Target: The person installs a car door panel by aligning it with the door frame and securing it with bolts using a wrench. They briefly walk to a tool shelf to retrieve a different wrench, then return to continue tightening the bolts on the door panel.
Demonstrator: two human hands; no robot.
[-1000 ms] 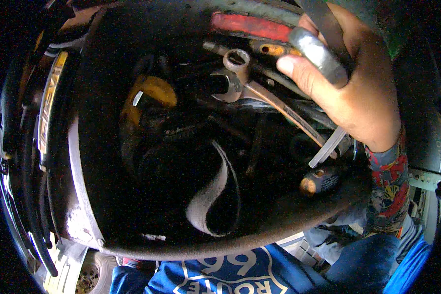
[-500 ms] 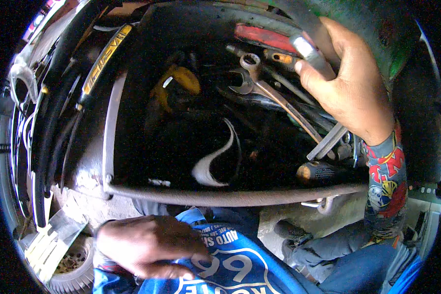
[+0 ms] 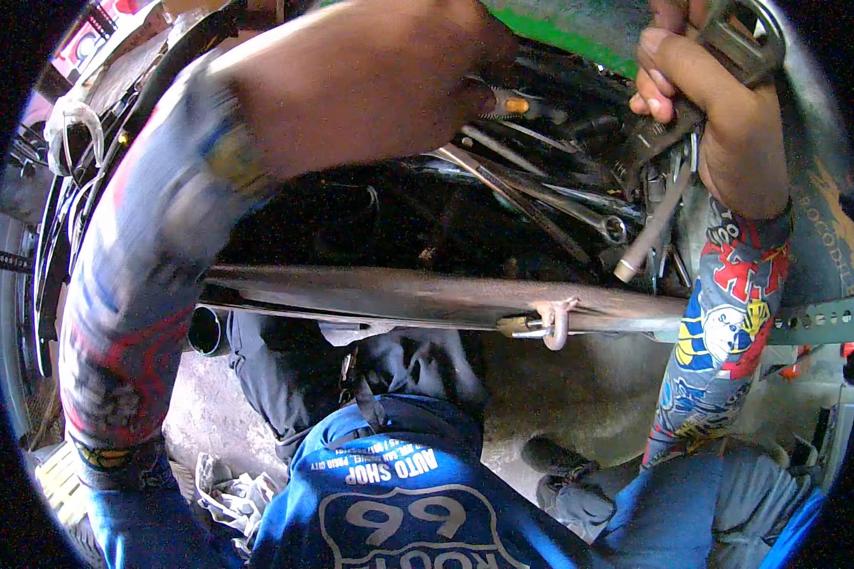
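Note:
My right hand [image 3: 731, 104] is at the upper right, its fingers closed round a dark metal tool [image 3: 748, 43] with a gap in its broad head. The exact kind of this tool does not show. My left hand [image 3: 370, 85] reaches across the top, over a dark metal toolbox [image 3: 399, 287]. It is smeared by motion and its fingers are hidden. Below and between the hands, several wrenches lie in the box, one with a ring end [image 3: 615, 229]. A grey metal bar [image 3: 657, 223] leans near my right wrist. An orange-and-black handle [image 3: 514, 104] shows beside my left hand.
A hasp with a rusty shackle [image 3: 558, 324] hangs on the box's front edge. Black hoses or cables [image 3: 52, 256] stand along the left side. A green surface [image 3: 569, 38] lies beyond the box. My knees and shoes [image 3: 555, 460] are below.
My left hand has swung up from my lap to above the toolbox. My right hand has risen with the tool. The view has shifted, so the box now sits higher in it.

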